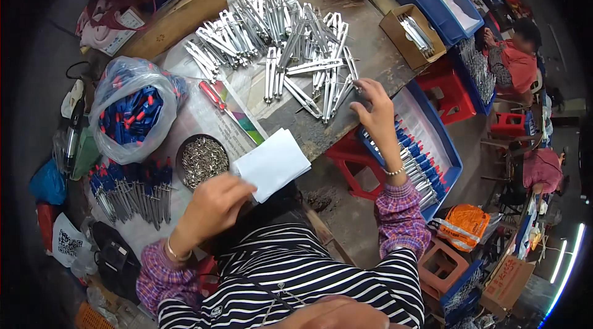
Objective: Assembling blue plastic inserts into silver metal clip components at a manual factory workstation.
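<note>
My right hand (378, 114) reaches to the right end of a pile of long, silver folded-metal strips (302, 38). Its thumb and fingers are spread, the fingertips close to the outermost strip; contact is unclear. My left hand (213, 205) is in front of me with curled fingers pinched together, slightly blurred; anything between them is hidden. It is beside a round dark bowl of small metal rivet-like parts (202, 161) and the corner of a stack of white paper (276, 164). A screwdriver with a red handle (213, 95) rests on printed sheets beyond the bowl.
At left are a clear bag of blue-and-red plastic parts (133, 116) and a row of blue-handled metal rods (136, 190). Similar rods fill a blue tray (454, 171) at right, near red stools (358, 174). A cardboard box (395, 23) holds strips. Other people sit far right.
</note>
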A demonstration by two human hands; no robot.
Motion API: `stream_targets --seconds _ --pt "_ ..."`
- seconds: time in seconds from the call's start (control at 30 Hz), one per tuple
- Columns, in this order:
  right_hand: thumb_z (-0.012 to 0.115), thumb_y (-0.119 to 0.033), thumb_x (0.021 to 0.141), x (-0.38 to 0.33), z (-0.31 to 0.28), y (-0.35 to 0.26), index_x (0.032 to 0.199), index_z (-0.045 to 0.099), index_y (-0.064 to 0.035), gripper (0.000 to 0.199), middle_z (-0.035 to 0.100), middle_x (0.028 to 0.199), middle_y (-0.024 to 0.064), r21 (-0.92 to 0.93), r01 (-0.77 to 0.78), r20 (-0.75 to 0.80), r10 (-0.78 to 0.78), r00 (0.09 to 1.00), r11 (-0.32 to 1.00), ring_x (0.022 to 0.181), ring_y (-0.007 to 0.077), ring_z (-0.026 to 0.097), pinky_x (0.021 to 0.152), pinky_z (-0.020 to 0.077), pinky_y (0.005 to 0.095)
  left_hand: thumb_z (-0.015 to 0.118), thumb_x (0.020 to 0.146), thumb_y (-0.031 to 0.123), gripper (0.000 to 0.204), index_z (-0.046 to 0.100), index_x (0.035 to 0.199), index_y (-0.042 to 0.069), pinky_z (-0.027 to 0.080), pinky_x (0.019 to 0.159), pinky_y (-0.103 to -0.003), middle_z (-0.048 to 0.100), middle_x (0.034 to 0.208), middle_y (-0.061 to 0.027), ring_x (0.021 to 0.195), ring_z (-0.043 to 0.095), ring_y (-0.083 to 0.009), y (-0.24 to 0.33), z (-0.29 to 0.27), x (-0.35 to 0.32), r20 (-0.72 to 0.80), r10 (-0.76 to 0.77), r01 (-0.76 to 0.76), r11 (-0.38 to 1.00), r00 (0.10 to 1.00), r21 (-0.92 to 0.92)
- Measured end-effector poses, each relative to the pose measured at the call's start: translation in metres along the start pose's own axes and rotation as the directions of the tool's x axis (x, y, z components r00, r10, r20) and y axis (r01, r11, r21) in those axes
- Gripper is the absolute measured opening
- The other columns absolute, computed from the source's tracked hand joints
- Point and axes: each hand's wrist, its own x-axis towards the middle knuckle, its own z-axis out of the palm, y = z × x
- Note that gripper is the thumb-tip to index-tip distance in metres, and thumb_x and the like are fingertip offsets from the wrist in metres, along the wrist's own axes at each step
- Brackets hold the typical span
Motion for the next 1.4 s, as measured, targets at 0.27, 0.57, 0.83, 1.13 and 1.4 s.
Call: stream_targets --seconds 0.27,0.57,0.83,1.13,1.4 --pt "0.072 -0.011 0.064 0.005 0.026 -0.009 0.112 0.057 -0.0041 0.051 0.055 0.117 0.0121 -0.101 0.025 -0.074 -0.032 0.997 0.995 0.109 0.0329 0.048 0.094 0.0393 0.0380 0.057 0.069 -0.005 0.037 0.057 0.105 0.004 0.047 0.081 -0.034 0.058 0.105 -0.0110 0.094 0.054 -0.0270 -0.021 0.033 0.123 0.011 0.200 -0.197 0.958 0.980 0.206" --pt "0.073 -0.008 0.065 0.004 0.028 -0.001 0.108 0.058 -0.0019 0.046 0.056 0.115 0.0134 -0.084 0.065 -0.117 -0.074 0.990 0.994 0.107 0.0336 0.049 0.091 0.0410 0.0393 0.057 0.064 -0.006 0.033 0.055 0.095 0.004 0.046 0.076 -0.034 0.052 0.089 -0.0069 0.087 0.050 -0.0253 -0.042 0.075 0.156 0.022 0.223 -0.212 0.886 0.975 0.413" --pt "0.069 -0.009 0.071 -0.003 0.018 -0.006 0.111 0.060 -0.0018 0.042 0.055 0.123 0.0136 0.054 0.082 -0.103 -0.076 0.992 0.995 0.114 0.0318 0.050 0.097 0.0390 0.0361 0.059 0.062 -0.007 0.024 0.060 0.081 0.008 0.045 0.071 -0.034 0.051 0.085 -0.0066 0.086 0.050 -0.0267 -0.038 0.047 0.158 -0.087 0.317 -0.303 0.942 0.945 0.141" --pt "0.060 -0.024 0.089 -0.024 -0.009 -0.057 0.115 0.059 0.0034 0.038 0.063 0.110 0.0082 0.617 -0.407 0.360 0.218 0.907 0.674 0.106 0.0164 0.056 0.092 0.0435 0.0296 0.070 0.070 -0.001 0.012 0.064 0.080 -0.002 0.043 0.077 -0.028 0.061 0.090 -0.0133 0.088 0.056 -0.0192 -0.025 0.004 0.134 0.072 0.048 0.043 0.440 0.996 -0.897" --pt "0.058 -0.020 0.091 -0.058 0.025 -0.078 0.102 0.059 0.0051 0.027 0.066 0.087 0.0079 0.655 -0.755 0.737 -0.228 0.636 0.013 0.080 0.0148 0.064 0.076 0.0506 0.0265 0.070 0.075 0.004 0.019 0.064 0.093 0.000 0.045 0.086 -0.030 0.057 0.109 -0.0139 0.097 0.057 -0.0181 -0.033 0.030 0.110 0.271 0.197 0.209 0.287 0.942 -0.935"
